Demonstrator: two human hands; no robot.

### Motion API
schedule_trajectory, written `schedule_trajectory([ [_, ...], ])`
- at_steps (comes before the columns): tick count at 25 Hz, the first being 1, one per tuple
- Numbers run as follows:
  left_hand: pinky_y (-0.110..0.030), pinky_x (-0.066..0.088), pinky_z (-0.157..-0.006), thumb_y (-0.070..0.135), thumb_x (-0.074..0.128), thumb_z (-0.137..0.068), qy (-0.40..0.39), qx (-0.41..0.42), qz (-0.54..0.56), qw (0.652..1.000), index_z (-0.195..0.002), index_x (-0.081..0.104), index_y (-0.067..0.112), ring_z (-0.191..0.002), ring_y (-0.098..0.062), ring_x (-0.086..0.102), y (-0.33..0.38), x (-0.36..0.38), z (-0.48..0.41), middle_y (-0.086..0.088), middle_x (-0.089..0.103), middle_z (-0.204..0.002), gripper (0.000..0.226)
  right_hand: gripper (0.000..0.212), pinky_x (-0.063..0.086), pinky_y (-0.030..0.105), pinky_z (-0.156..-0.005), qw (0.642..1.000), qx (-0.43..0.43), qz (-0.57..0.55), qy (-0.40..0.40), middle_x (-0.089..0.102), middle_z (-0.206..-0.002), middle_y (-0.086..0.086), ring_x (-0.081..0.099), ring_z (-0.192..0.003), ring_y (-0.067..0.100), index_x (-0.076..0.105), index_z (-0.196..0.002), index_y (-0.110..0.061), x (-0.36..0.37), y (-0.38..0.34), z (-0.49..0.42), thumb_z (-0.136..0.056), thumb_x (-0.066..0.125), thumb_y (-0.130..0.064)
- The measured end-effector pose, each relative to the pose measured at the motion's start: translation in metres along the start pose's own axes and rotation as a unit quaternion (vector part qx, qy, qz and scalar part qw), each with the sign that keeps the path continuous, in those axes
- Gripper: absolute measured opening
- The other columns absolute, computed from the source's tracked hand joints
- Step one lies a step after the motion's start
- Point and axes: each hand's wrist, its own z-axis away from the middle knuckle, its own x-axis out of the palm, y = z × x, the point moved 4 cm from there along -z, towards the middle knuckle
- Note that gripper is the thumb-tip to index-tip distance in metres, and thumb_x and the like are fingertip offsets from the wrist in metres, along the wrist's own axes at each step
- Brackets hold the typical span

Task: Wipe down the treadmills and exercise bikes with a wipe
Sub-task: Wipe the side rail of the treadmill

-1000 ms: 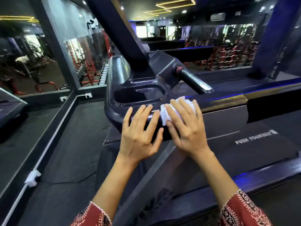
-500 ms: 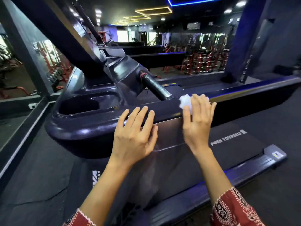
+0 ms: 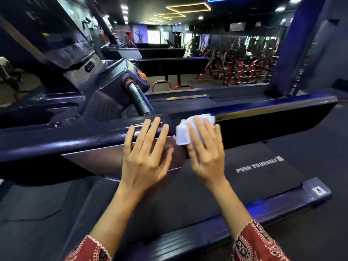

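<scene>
Here, the right grip lies flat with its fingers straight and spread, pressing a crumpled white wipe against the top edge of the treadmill's dark side rail. Nothing is curled round the wipe. It shows from under the fingers at 11 o'clock of that grip. Just beside it at 9 o'clock, the left grip is also open. Its palm rests on the rail's silver side panel, its fingertips reach over the rail's rounded top, and it holds nothing.

At 11 o'clock of the left grip a textured cylindrical handle juts from the console housing. At 4 o'clock of the right grip lies the black belt, lettered "PUSH YOURSELF". Red patterned sleeves show at 6 o'clock. Red racks stand far off at 1 o'clock.
</scene>
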Motion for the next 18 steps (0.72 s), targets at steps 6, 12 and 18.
schedule_trajectory([
  [6, -0.045, 0.010, -0.117, 0.041, 0.056, -0.091, -0.050, -0.015, -0.069, 0.996, -0.146, 0.032, 0.011, -0.147, -0.021, 0.011, 0.004, 0.001, 0.043, -0.006, 0.011, -0.160, 0.067, 0.040, 0.016, 0.050, -0.117, 0.999, -0.024, -0.039, -0.007, 0.032, -0.150, 0.010, 0.015, -0.147, 0.025, 0.040, -0.140, -0.008, 0.015, 0.002, 0.042, -0.104, 0.036, -0.024],
  [12, -0.048, 0.013, -0.117, 0.040, 0.055, -0.093, -0.103, -0.031, -0.087, 0.990, -0.150, 0.025, 0.014, -0.147, -0.022, 0.009, -0.014, -0.018, 0.080, -0.003, 0.002, -0.160, 0.069, 0.048, 0.003, 0.051, -0.118, 0.989, 0.073, -0.119, -0.037, -0.001, -0.162, -0.001, 0.001, -0.148, 0.026, 0.025, -0.149, -0.022, 0.032, -0.031, 0.040, -0.103, 0.036, -0.034],
  [18, -0.050, 0.015, -0.116, 0.041, 0.056, -0.094, -0.107, -0.084, -0.080, 0.988, -0.151, 0.022, 0.017, -0.147, -0.022, 0.008, -0.042, -0.036, 0.097, -0.002, -0.001, -0.160, 0.071, 0.042, 0.006, 0.049, -0.118, 0.992, 0.109, -0.059, -0.038, 0.024, -0.155, 0.016, 0.003, -0.148, 0.020, 0.031, -0.144, -0.019, 0.030, -0.034, 0.053, -0.104, 0.032, -0.032],
])
